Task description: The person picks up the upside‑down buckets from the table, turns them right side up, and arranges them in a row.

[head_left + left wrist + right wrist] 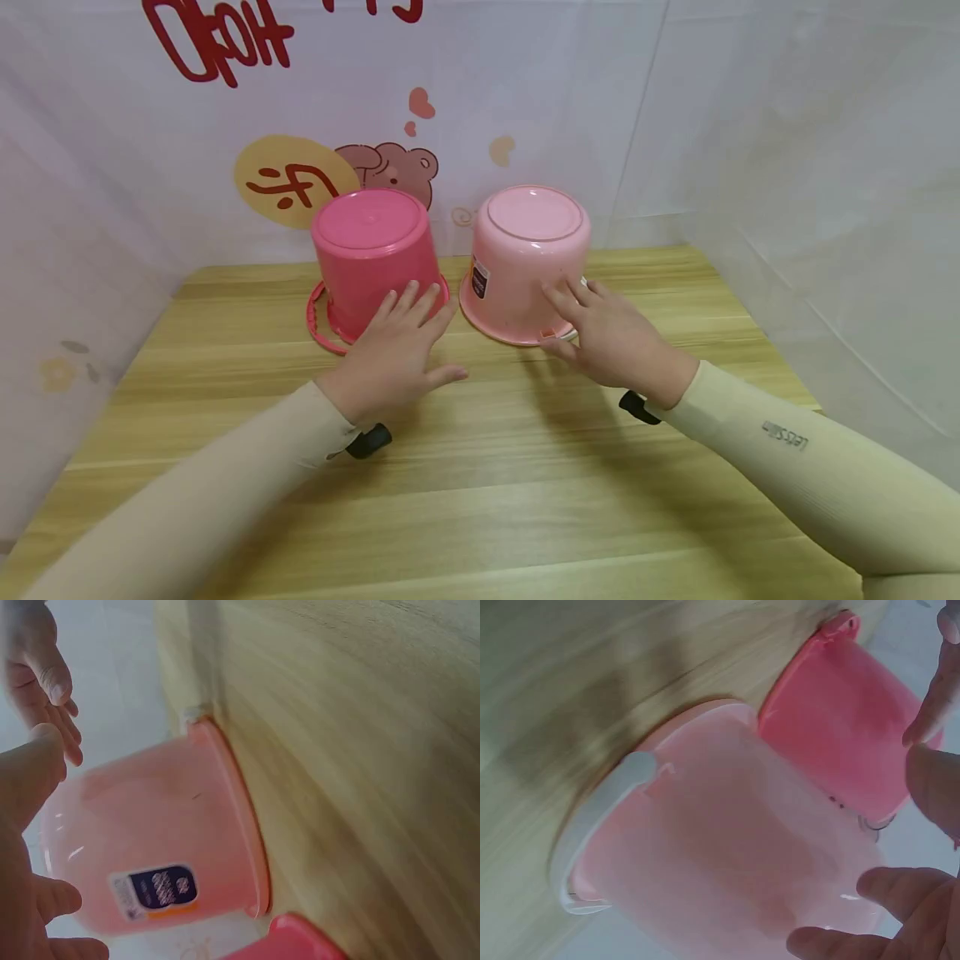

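Note:
Two buckets stand upside down side by side on a wooden table (480, 500). On the left is a hot pink bucket (371, 258), its pink handle (313, 321) lying around the rim on the table. To its right is a light pink bucket (525, 242) with a dark label (161, 889) and a white handle (592, 817). My left hand (397, 350), fingers spread, overlaps the front of the hot pink bucket in the head view. My right hand (622, 337) hovers by the light pink bucket's front right side, fingers extended. Neither hand holds anything.
A white cloth backdrop (585, 100) with red lettering and a cartoon bear hangs right behind the buckets. White cloth sides (810, 208) flank the table left and right. Each wrist wears a dark strap-on device (369, 442).

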A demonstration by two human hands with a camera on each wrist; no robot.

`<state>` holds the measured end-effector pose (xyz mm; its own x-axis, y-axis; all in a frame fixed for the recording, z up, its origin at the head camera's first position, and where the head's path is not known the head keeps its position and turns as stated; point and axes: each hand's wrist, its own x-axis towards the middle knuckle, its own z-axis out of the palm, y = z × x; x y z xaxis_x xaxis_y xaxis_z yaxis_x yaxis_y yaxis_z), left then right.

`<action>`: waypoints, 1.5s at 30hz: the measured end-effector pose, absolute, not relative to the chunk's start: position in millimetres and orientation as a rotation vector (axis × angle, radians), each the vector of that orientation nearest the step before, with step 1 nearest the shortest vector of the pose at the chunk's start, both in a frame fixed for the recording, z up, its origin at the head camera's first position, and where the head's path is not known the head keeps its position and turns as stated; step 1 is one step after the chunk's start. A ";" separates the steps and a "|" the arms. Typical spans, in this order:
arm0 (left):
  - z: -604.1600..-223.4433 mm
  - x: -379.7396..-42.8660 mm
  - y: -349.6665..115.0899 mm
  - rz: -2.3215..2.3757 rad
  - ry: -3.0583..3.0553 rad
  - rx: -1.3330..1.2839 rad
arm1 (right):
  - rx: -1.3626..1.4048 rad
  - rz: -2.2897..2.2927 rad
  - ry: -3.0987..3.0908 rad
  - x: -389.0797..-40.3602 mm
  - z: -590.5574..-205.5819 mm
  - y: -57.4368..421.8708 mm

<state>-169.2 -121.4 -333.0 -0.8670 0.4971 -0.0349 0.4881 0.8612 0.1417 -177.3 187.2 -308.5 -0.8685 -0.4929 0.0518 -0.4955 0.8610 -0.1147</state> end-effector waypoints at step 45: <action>-394.2 -225.4 -65.9 0.144 2.792 0.905 | 1.052 -0.012 -3.019 -220.0 -377.4 196.4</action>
<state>-225.4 -65.9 -394.2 -0.7918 0.5889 -0.1620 0.5691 0.8076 0.1544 -220.0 196.4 -377.4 -0.7820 -0.6208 -0.0552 -0.6213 0.7835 -0.0115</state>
